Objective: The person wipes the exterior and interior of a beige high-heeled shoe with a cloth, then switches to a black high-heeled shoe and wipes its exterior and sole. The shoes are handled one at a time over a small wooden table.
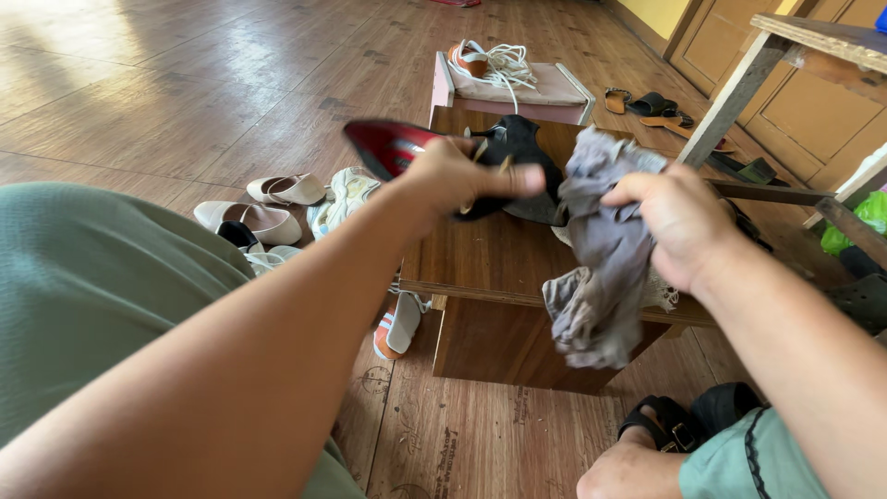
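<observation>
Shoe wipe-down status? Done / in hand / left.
Done: nothing visibly finished.
In hand: left hand grips a black shoe with red sole; right hand presses a grey cloth against it over the wooden stool.
Left: likely the cream flats and orange-white sneaker on the floor.

Shoe [434, 148] showing glossy red sole w/ matt black upper; rag [601, 259] looking soft grey cloth; table [490, 259] showing smooth wood.

We wore a sage-green garment with dark piping at its edge; our 2 forearms were bare, without sleeves.
</observation>
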